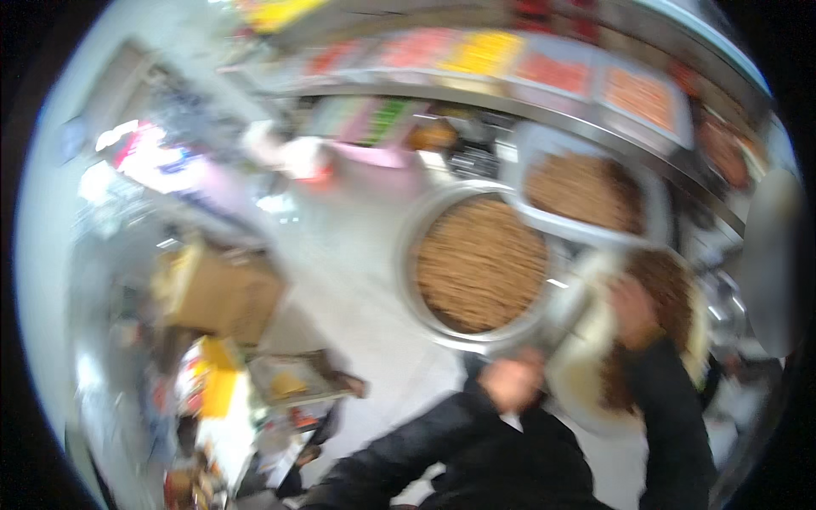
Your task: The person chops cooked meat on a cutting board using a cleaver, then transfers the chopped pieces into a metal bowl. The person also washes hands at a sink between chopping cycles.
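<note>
My right hand (631, 309) is against a heap of dark brown chopped food (666, 287) on a cream-coloured board (577, 382). Blur hides the fingers, so whether it grips any of the food cannot be made out. Close to my body, between the board and a large round metal pot (408, 280), is my left hand (513, 382), also badly blurred. Lighter brown food in small pieces (481, 264) fills much of the pot. Beyond it stands a white plastic tub (554, 223) containing similar brown food (580, 191).
Along the back, a metal-edged shelf (472, 95) carries several trays of red, pink, yellow and orange food. Below it sits a pink tray with green food (386, 121). Cardboard boxes (223, 287) are at left. A blurred grey object (774, 261) is at far right.
</note>
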Demonstrator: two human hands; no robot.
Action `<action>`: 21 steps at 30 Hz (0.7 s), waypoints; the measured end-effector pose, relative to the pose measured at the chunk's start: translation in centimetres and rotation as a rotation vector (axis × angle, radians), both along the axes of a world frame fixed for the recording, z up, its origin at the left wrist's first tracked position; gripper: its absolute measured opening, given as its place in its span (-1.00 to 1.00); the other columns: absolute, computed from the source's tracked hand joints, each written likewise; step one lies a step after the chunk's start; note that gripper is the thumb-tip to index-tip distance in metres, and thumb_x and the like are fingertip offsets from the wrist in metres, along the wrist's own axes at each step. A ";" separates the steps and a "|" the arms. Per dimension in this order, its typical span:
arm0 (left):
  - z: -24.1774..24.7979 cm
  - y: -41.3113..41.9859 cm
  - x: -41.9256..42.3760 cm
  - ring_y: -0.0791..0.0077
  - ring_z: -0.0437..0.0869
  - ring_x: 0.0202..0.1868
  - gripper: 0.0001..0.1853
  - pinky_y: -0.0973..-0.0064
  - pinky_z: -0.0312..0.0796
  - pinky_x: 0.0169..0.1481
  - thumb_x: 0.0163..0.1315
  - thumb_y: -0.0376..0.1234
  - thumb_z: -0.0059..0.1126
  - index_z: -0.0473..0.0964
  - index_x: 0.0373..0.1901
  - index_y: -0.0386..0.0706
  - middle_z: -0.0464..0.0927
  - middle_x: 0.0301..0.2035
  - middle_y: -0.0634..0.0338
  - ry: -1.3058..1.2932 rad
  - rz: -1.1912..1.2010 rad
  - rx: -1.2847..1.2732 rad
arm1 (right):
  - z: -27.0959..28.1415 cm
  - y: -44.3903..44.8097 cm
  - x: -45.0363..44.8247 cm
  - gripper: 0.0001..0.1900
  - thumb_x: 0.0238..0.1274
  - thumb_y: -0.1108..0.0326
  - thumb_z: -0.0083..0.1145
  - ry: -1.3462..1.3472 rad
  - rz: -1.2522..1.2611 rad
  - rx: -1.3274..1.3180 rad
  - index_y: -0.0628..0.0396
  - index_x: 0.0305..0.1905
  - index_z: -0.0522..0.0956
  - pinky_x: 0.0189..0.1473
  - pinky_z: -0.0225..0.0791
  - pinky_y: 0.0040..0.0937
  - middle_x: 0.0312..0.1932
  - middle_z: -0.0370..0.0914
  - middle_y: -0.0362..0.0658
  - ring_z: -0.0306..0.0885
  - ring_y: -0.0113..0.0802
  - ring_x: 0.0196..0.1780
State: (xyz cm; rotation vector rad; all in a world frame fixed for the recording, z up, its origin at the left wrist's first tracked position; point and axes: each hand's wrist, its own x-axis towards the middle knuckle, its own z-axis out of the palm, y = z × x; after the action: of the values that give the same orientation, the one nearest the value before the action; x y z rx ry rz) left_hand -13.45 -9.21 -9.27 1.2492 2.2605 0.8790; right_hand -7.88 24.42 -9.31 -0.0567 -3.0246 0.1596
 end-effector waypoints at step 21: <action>5.5 1.3 0.0 -0.42 0.68 -0.38 -0.68 -0.25 0.53 -0.27 0.58 -0.22 0.01 0.37 0.19 -0.21 0.63 -0.50 -0.30 -0.175 0.110 -0.109 | -0.1 -7.4 4.3 -0.94 0.05 0.45 0.10 0.158 -0.054 -0.414 0.19 -0.42 0.50 -0.10 0.38 0.04 -0.35 0.41 0.04 0.44 0.15 -0.16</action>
State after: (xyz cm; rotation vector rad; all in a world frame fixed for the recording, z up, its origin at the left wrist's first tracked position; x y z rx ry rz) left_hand -13.47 -7.96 -3.74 0.9689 2.2212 0.8566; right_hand -3.57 17.02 -9.37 -0.1516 -2.7779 0.7435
